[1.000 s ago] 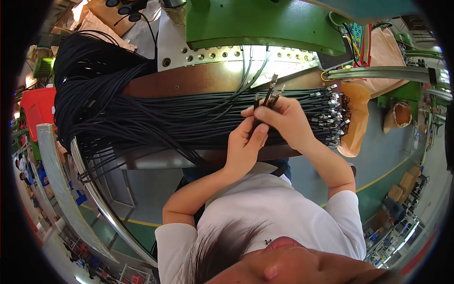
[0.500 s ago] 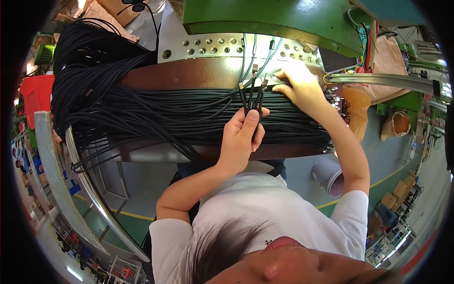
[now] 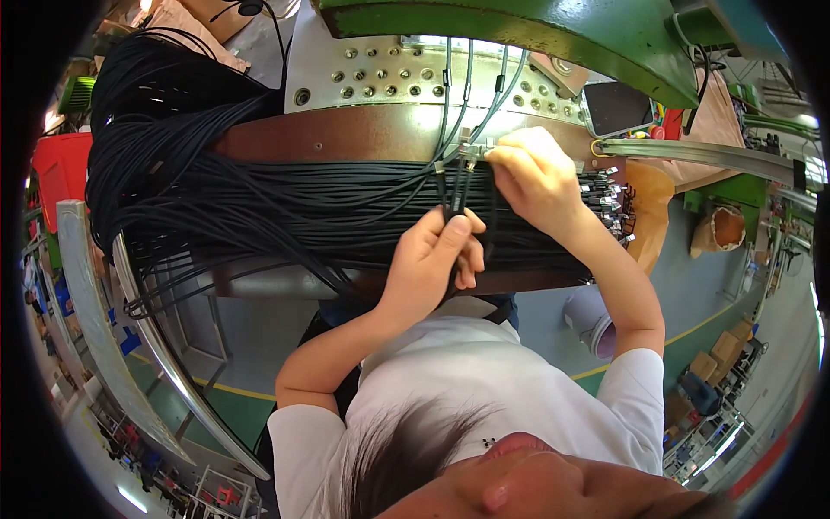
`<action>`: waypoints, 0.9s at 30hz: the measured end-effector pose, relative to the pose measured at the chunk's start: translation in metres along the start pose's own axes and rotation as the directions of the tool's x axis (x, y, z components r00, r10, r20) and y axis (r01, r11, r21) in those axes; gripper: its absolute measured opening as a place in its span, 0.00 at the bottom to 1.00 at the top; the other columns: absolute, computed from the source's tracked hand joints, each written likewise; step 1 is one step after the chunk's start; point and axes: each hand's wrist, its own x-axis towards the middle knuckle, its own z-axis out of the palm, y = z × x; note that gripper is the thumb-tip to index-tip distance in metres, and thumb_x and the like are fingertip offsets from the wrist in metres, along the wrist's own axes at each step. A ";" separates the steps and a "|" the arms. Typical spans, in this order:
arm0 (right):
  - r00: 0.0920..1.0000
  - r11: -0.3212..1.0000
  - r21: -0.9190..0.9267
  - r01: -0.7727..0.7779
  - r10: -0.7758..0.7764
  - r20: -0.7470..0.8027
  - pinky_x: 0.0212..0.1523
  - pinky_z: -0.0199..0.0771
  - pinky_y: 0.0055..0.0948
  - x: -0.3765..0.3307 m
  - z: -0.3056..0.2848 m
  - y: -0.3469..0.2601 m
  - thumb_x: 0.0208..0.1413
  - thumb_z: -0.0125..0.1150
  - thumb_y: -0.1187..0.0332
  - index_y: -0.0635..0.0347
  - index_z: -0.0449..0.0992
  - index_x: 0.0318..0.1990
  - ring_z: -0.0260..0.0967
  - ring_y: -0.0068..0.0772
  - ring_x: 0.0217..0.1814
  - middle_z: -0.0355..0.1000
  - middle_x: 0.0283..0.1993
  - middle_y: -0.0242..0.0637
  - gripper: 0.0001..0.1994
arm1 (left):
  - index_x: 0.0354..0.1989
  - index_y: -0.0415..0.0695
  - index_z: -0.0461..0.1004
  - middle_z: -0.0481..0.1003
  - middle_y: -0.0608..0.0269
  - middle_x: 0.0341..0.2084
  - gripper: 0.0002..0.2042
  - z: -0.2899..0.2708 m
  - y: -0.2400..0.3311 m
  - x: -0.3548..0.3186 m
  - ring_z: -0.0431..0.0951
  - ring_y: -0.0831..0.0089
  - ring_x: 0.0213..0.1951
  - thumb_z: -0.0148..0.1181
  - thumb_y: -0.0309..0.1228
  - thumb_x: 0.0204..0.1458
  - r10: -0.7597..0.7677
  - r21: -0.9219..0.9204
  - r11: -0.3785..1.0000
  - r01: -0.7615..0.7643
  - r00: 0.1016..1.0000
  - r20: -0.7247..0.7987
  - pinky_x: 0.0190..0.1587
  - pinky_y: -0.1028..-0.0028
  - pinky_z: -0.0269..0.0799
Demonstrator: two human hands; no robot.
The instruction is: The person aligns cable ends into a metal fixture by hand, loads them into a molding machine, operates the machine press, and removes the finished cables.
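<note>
My left hand (image 3: 437, 259) is closed round several black cables (image 3: 456, 201), their metal connector ends pointing up and away from me. Just beyond it, my right hand (image 3: 538, 183) is closed in a pinch beside those connector ends (image 3: 468, 152). A small bright metal piece shows at its fingertips; whether they grip it cannot be made out. Under both hands lies a thick bundle of long black cables (image 3: 303, 203), running across the brown bench edge (image 3: 363, 131). More metal-tipped cable ends (image 3: 612, 203) stick out at the bundle's right end.
Beyond the hands is a metal plate with holes (image 3: 380, 65), below a green machine body (image 3: 519, 22). Thin cables (image 3: 467, 73) hang down in front of it. A dark flat screen (image 3: 618, 108) and a metal rail (image 3: 700, 149) are at right. A bucket (image 3: 595, 322) stands on the floor.
My right hand has drawn back toward me from the metal plate, its spread fingers closing into a pinch beside the connectors. My left hand still holds the cables. The view has shifted slightly.
</note>
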 end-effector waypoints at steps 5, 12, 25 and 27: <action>0.997 0.998 -0.030 -0.056 0.058 0.054 0.37 0.69 0.29 0.001 0.006 -0.006 0.47 0.59 0.76 0.62 0.73 0.38 0.66 0.38 0.34 0.71 0.38 0.38 0.09 | 0.39 0.39 0.70 0.72 0.54 0.35 0.09 0.016 -0.012 0.004 0.72 0.72 0.31 0.48 0.31 0.61 0.063 -0.059 0.996 -0.065 0.998 -0.023 0.31 0.79 0.68; 0.941 0.928 0.177 -0.329 0.307 0.142 0.40 0.69 0.28 0.000 0.009 0.010 0.52 0.56 0.75 0.63 0.73 0.40 0.68 0.36 0.36 0.72 0.39 0.37 0.07 | 0.34 0.37 0.71 0.69 0.55 0.45 0.06 0.030 -0.036 0.004 0.73 0.64 0.35 0.56 0.27 0.53 0.478 0.826 0.273 -0.493 0.815 0.328 0.33 0.77 0.68; 0.977 0.967 -0.216 -0.135 0.094 -0.192 0.40 0.70 0.29 -0.031 -0.037 -0.011 0.45 0.61 0.79 0.59 0.74 0.40 0.69 0.35 0.37 0.72 0.38 0.35 0.12 | 0.37 0.34 0.71 0.68 0.59 0.50 0.05 0.022 -0.012 -0.001 0.70 0.71 0.33 0.55 0.22 0.54 0.373 0.471 0.784 -0.405 0.913 0.164 0.34 0.77 0.68; 0.980 0.982 -0.143 -0.124 0.099 -0.173 0.41 0.71 0.31 -0.023 -0.025 -0.005 0.43 0.60 0.80 0.61 0.74 0.39 0.69 0.36 0.39 0.71 0.39 0.36 0.13 | 0.38 0.35 0.72 0.70 0.58 0.46 0.06 0.025 -0.007 -0.005 0.70 0.74 0.32 0.53 0.24 0.56 0.261 0.367 0.882 -0.296 0.955 0.143 0.33 0.78 0.68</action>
